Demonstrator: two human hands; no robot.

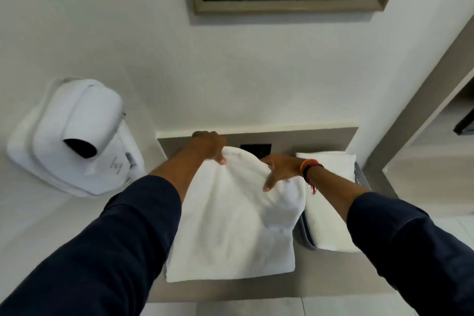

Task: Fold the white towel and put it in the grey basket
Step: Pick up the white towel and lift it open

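Countertop (333,264): grey basket (306,236) holds folded towel (331,213).

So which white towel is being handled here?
The one on the counter, gripped by both hands; the other towel lies untouched in the grey basket.

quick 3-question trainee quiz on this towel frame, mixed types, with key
1. True or false: both hands grip the far edge of the white towel.
2. The grey basket sits on which side of that towel? A) left B) right
3. What does the basket already hold?

Key:
1. True: left hand and right hand pinch it.
2. B
3. A folded white towel.
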